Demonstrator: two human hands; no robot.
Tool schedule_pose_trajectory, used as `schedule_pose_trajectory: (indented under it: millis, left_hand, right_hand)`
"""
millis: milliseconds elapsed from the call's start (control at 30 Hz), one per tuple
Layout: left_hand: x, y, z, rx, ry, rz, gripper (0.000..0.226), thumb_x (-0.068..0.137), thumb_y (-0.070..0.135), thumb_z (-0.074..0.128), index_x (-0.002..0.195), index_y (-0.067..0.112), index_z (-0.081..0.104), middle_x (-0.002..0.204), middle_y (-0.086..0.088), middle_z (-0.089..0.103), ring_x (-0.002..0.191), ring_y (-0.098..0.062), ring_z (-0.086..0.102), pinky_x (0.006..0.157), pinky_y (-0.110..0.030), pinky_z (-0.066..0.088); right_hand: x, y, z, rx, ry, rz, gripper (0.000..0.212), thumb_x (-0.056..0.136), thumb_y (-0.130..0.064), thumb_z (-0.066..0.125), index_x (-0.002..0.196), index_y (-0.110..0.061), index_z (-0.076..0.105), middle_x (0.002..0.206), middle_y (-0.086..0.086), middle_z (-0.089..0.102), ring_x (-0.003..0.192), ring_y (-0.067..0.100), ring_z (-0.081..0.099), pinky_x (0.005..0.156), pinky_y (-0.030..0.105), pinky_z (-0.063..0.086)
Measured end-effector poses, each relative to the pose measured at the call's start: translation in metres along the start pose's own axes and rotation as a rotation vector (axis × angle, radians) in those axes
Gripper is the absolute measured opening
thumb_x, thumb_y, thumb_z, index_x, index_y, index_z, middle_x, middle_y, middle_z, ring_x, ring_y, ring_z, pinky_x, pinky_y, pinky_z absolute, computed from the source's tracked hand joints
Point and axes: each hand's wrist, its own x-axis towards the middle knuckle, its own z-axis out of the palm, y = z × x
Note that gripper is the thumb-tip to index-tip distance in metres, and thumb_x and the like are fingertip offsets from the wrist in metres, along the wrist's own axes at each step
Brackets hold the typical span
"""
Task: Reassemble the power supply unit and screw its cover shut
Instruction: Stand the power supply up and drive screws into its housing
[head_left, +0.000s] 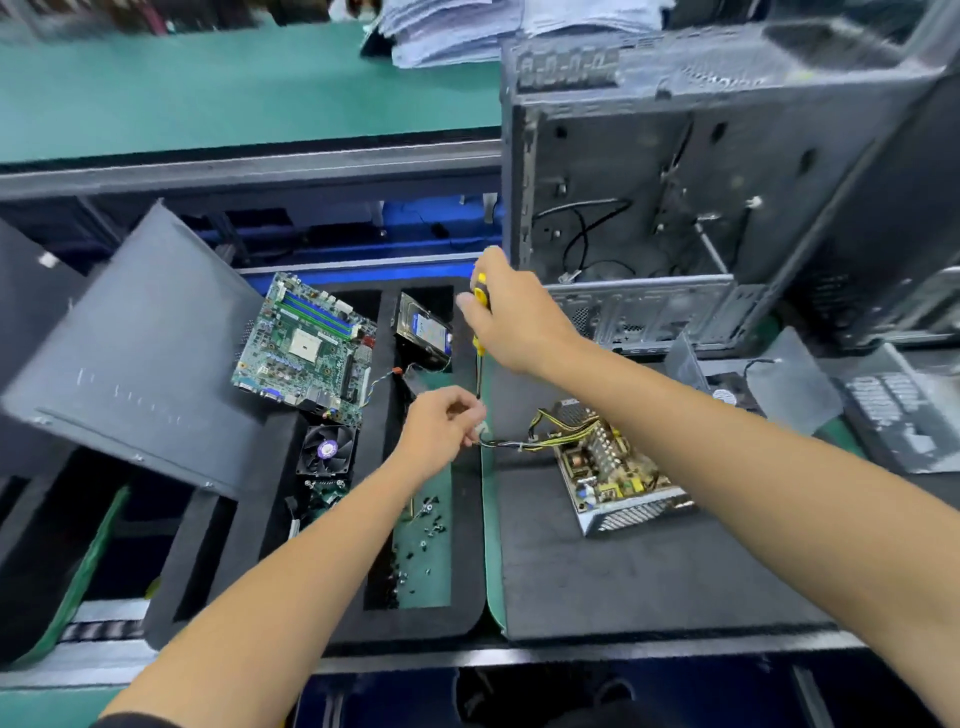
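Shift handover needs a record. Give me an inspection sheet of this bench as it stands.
Surface: dark foam mat over a green bench.
Job's things: open power supply unit, circuit board exposed, cover off; loose screws in a tray slot.
Clutter: motherboard, hard drive, cooling fan, grey side panel.
Grippers: right hand grips a yellow screwdriver; left hand pinches a white connector.
Cables: yellow and black wire bundle runs from the unit to the connector.
Surroundings: empty computer case, paper stack.
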Motion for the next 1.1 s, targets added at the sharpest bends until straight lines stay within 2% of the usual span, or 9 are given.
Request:
schedule_pose_trajectory:
  millis: [133,267,433,600,700,800,900,1033,1100]
  left_hand:
    - [-0.008,0.033,0.023,-0.001,0.01,0.04,0.014,0.089,0.0,0.06,0.078,0.008,0.059,0.058,-0.004,0.055,0.042,-0.003,0.05,0.047,-0.017,0.044]
    - [-0.015,0.057,0.059,0.041,0.011,0.097,0.018,0.086,0.0,0.065,0.074,0.012,0.06,0.057,-0.001,0.057,0.045,-0.006,0.051,0.049,-0.021,0.047]
    - [-0.021,0.08,0.12,0.115,0.014,0.132,0.025,0.085,0.004,0.068,0.067,0.018,0.057,0.053,0.003,0.058,0.044,-0.006,0.053,0.047,-0.02,0.046]
    - [-0.026,0.098,0.162,0.186,0.05,0.177,0.027,0.086,0.013,0.068,0.066,0.026,0.054,0.055,0.007,0.058,0.052,-0.01,0.055,0.055,-0.024,0.046]
    - [-0.027,0.104,0.173,0.159,0.045,0.174,0.025,0.085,0.013,0.069,0.068,0.023,0.054,0.058,0.004,0.057,0.054,-0.012,0.053,0.058,-0.028,0.047]
    - [-0.025,0.105,0.177,0.178,0.015,0.192,0.026,0.084,0.013,0.069,0.067,0.024,0.052,0.057,0.007,0.055,0.049,-0.005,0.048,0.052,-0.018,0.042]
    - [-0.024,0.105,0.181,0.188,-0.022,0.218,0.028,0.083,0.013,0.07,0.067,0.025,0.051,0.058,0.008,0.053,0.05,-0.004,0.044,0.049,-0.011,0.036]
    - [-0.021,0.104,0.187,0.212,-0.049,0.241,0.025,0.083,0.013,0.071,0.068,0.02,0.051,0.062,0.007,0.053,0.054,-0.005,0.043,0.052,-0.013,0.036]
    - [-0.02,0.104,0.188,0.206,-0.082,0.23,0.02,0.082,0.013,0.072,0.072,0.016,0.054,0.066,0.003,0.057,0.059,-0.01,0.046,0.059,-0.021,0.041]
  right_hand:
    - [-0.023,0.017,-0.032,0.003,0.027,-0.02,0.017,0.099,-0.023,0.045,0.101,-0.007,0.039,0.076,0.011,0.058,0.071,0.032,0.059,0.061,0.04,0.046]
    - [-0.046,0.043,-0.066,0.038,0.052,-0.035,0.018,0.099,-0.024,0.046,0.1,-0.007,0.039,0.071,0.007,0.054,0.063,0.027,0.051,0.056,0.036,0.04]
    - [-0.077,0.083,-0.11,0.057,0.066,-0.039,0.016,0.099,-0.024,0.046,0.097,-0.01,0.038,0.073,0.008,0.053,0.066,0.028,0.054,0.059,0.041,0.044]
    - [-0.092,0.111,-0.138,0.033,0.09,0.013,0.016,0.098,-0.023,0.046,0.099,-0.009,0.038,0.076,0.01,0.056,0.067,0.028,0.055,0.062,0.043,0.047]
    - [-0.094,0.123,-0.147,0.062,0.109,0.067,0.016,0.098,-0.023,0.047,0.098,-0.009,0.039,0.076,0.008,0.055,0.065,0.027,0.058,0.062,0.043,0.051]
    - [-0.095,0.13,-0.15,0.084,0.117,0.125,0.018,0.098,-0.024,0.048,0.102,-0.009,0.039,0.083,0.014,0.061,0.073,0.032,0.063,0.068,0.05,0.054]
    - [-0.096,0.135,-0.146,0.035,0.153,0.146,0.018,0.098,-0.025,0.048,0.101,-0.01,0.039,0.079,0.011,0.058,0.071,0.03,0.062,0.062,0.044,0.052]
    - [-0.095,0.139,-0.145,0.005,0.167,0.162,0.017,0.097,-0.024,0.049,0.102,-0.009,0.041,0.08,0.009,0.058,0.071,0.027,0.06,0.066,0.045,0.053]
    - [-0.096,0.14,-0.145,0.013,0.147,0.164,0.017,0.098,-0.023,0.048,0.101,-0.008,0.04,0.08,0.01,0.058,0.073,0.029,0.061,0.068,0.049,0.054]
